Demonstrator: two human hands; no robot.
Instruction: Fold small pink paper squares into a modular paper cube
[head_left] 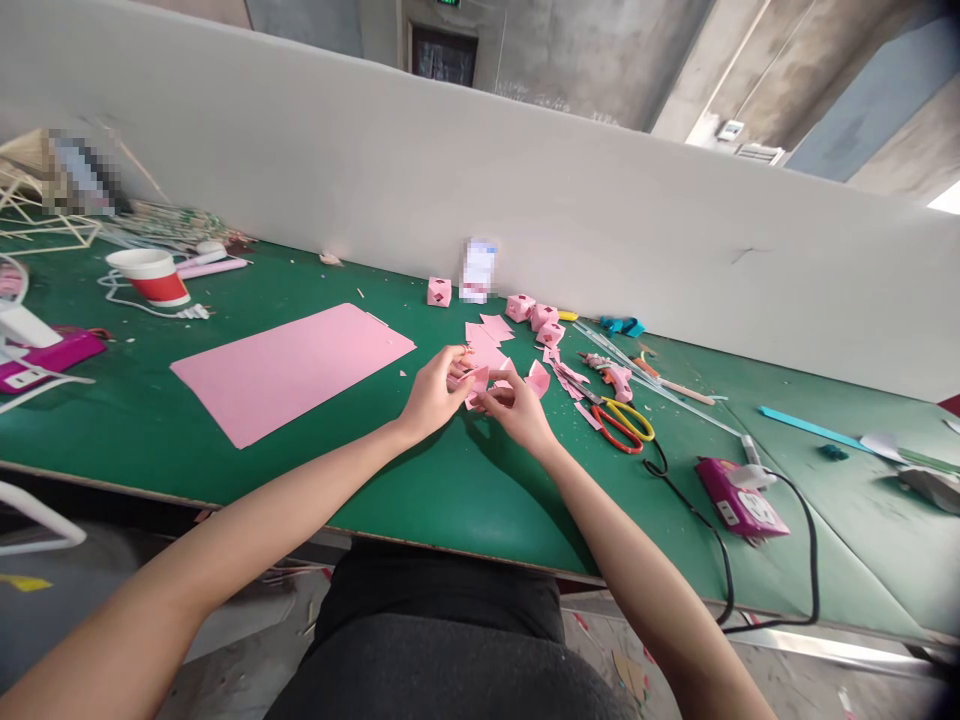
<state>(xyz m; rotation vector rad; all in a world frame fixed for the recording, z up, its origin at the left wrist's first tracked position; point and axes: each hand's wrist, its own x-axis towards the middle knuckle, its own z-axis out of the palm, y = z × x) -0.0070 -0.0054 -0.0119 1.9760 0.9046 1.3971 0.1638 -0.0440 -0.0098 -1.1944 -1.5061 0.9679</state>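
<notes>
Both my hands meet over the green table, fingers closed around a small folded pink paper piece [477, 384]. My left hand [436, 392] pinches it from the left, and my right hand [517, 405] grips it from the right. Loose pink paper squares [486, 338] lie just beyond my fingers. Beside my right hand is another folded pink piece [538, 378]. Several finished-looking pink paper cubes with diamond-shaped holes, one of them a lone cube [439, 292], stand farther back. Scissors [624, 424] with red and yellow handles rest to the right among pink scraps.
A large pink paper sheet [292, 370] lies at left. Behind it stands a red and white paper cup [152, 278]. A purple power strip [742, 497] with a black cord sits at right, near a glue gun [616, 380]. A white partition [375, 170] bounds the table's back.
</notes>
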